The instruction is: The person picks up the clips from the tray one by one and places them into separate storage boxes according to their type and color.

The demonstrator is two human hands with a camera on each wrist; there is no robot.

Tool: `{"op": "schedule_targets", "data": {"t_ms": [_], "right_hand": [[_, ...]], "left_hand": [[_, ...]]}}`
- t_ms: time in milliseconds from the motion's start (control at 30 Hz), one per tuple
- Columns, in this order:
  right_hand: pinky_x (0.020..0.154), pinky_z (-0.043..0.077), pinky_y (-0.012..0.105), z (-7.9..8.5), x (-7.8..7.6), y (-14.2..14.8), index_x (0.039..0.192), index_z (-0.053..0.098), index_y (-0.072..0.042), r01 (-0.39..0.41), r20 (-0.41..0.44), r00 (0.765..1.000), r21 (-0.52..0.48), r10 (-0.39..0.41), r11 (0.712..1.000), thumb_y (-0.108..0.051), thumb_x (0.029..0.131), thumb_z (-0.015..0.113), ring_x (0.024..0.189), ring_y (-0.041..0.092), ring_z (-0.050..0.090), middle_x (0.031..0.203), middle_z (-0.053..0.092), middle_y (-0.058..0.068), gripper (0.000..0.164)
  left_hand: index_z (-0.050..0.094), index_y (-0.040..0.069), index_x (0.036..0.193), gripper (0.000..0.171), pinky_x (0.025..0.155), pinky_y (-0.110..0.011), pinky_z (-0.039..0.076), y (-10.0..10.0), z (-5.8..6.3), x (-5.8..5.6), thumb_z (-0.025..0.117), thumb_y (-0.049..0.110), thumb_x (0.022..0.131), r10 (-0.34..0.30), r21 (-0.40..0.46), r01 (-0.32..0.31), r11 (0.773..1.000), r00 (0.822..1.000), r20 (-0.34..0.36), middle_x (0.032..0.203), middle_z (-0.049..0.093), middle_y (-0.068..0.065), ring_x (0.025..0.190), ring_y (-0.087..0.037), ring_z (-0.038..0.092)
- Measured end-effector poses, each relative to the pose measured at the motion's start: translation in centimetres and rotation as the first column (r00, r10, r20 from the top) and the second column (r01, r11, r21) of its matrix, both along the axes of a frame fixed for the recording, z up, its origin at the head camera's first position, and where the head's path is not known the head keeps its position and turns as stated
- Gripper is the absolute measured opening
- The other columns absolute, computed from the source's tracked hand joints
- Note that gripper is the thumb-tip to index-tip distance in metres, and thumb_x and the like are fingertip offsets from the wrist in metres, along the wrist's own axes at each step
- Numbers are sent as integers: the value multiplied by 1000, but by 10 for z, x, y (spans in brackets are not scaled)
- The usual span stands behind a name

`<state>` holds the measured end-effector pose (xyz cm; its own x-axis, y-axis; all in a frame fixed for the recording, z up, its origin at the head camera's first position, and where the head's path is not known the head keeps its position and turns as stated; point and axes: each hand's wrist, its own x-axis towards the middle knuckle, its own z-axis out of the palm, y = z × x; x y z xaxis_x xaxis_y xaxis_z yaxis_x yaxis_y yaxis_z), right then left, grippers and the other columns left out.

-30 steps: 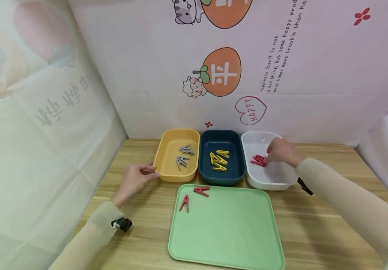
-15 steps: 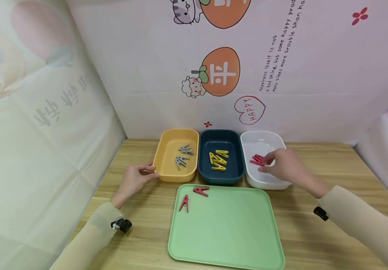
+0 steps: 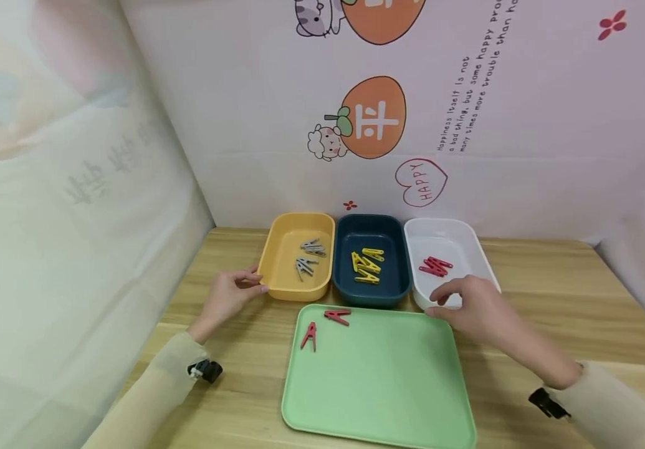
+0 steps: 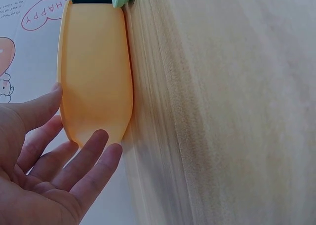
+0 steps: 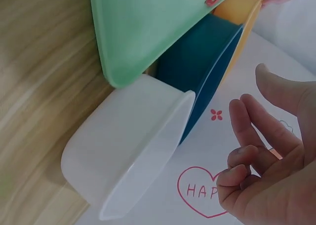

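Observation:
My left hand point(image 3: 228, 298) rests its fingertips against the near left side of the yellow bin point(image 3: 298, 294), fingers spread and loosely bent. Grey clothespins point(image 3: 305, 267) lie inside that bin. My right hand point(image 3: 482, 310) hovers over the front edge of the white bin point(image 3: 447, 232), thumb and index finger apart, holding nothing. Several red clothespins point(image 3: 435, 266) lie in the white bin. Between these two stands a dark blue bin point(image 3: 371, 295) with yellow clothespins point(image 3: 367, 274). Two more red clothespins point(image 3: 337, 316) lie at the far left corner of a green tray point(image 3: 378, 374).
All three bins stand side by side near a wall covered in printed white cloth point(image 3: 255, 125). In front of them the tray lies flat on the wooden table point(image 3: 232, 386). Another cloth wall point(image 3: 75, 262) borders the left side.
My right hand has drawn back from the red clothespins inside the white bin, toward me, and its thumb and fingers have parted. The left hand has stayed at the yellow bin.

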<state>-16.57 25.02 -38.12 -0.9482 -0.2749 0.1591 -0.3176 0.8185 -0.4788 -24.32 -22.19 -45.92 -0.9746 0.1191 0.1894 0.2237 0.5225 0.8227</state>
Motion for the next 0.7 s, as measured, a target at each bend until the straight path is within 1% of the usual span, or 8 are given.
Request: {"op": "schedule_targets", "data": {"t_ms": [67,133,267,433,533,633,700], "right_hand": [[64,46,33,-2,4,-3,94,83,-12,-6,0,1000,-23,6,1000,-23,83,92,83,22,58,84,71,-7,18],[67,48,34,-5,9,-5,93,83,-14,-13,8,1000,-36,13,999,-23,83,93,85,22,58,83,70,-9,17],[74,53,39,-10,19,-8,90,82,-17,-34,12,999,-21,35,999,-22,81,94,86,21,61,80,68,-13,15],[73,51,37,-14,30,-13,91,82,-18,-58,48,997,-12,59,998,-23,81,94,82,17,58,80,67,-15,16],[75,54,38,-18,35,-16,93,83,-17,-77,75,994,-22,78,997,-24,82,94,83,17,61,82,68,-16,17],[76,56,38,-22,39,-18,92,83,-17,-101,64,993,-23,103,995,-23,81,94,83,14,62,82,67,-18,17],[76,55,36,-26,41,-19,90,82,-18,-114,52,992,-22,115,993,-24,80,94,83,12,62,81,66,-20,17]], "left_hand": [[79,-6,106,26,78,-28,62,-1,1,0,89,8,87,8,7,-8,1000,1000,-6,135,66,-20,103,-34,75],[79,-6,106,26,78,-28,62,-1,1,1,89,7,87,10,9,-10,1000,1000,-5,135,66,-20,103,-35,75],[79,-5,107,26,78,-27,61,0,1,1,88,8,87,-1,-3,1,1000,1000,0,135,67,-19,103,-34,75],[79,-5,106,25,76,-25,61,0,0,1,89,8,87,3,-9,-3,1000,1000,-9,134,68,-18,103,-34,75],[79,-5,106,26,75,-24,61,0,0,1,89,9,87,6,-16,-6,1000,1000,-8,134,68,-18,102,-33,75],[79,-5,106,26,74,-24,61,0,1,1,89,10,87,7,-20,-7,1000,1000,-8,135,67,-17,101,-33,76],[79,-4,106,27,74,-24,61,0,1,1,89,11,87,7,-24,-7,1000,1000,-11,135,67,-17,101,-32,76]]}}
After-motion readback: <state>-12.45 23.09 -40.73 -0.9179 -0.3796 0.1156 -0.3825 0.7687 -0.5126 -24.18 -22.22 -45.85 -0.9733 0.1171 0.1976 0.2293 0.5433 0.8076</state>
